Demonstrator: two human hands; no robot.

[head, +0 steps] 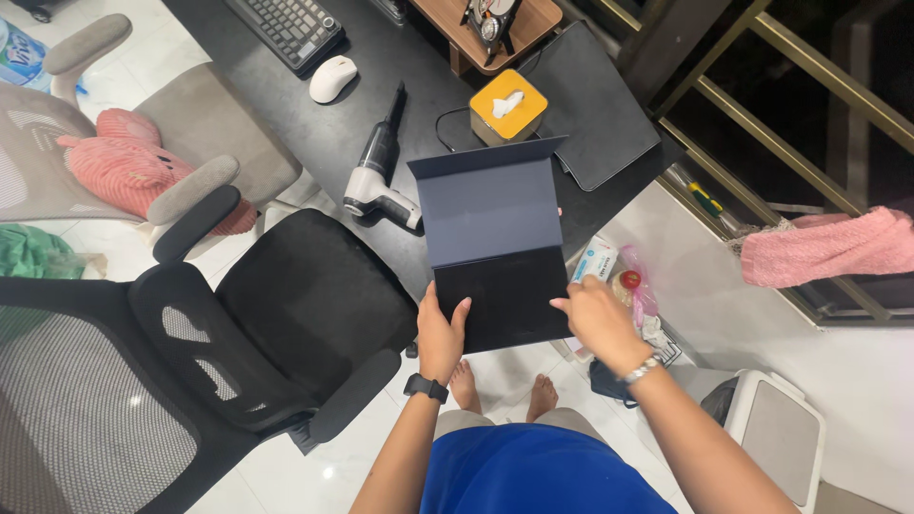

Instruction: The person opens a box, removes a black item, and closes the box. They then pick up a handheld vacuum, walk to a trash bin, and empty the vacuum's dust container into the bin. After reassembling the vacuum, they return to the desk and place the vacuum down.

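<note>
While both hands grip it, the dark folding box (495,247) stands open at the near edge of the black surface (362,124), flap up. Left hand (440,338) clamps the lower-left edge, thumb on the front. Right hand (600,322) pinches the lower-right edge. Behind the box: yellow tissue box (508,107), handheld vacuum (378,167), white mouse (332,78). Black office chair (286,314) sits left.

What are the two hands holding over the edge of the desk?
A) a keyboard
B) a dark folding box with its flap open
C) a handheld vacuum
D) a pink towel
B: the left hand and right hand grip the lower sides of the dark box, whose flap stands open; the vacuum and keyboard lie untouched on the desk.
</note>
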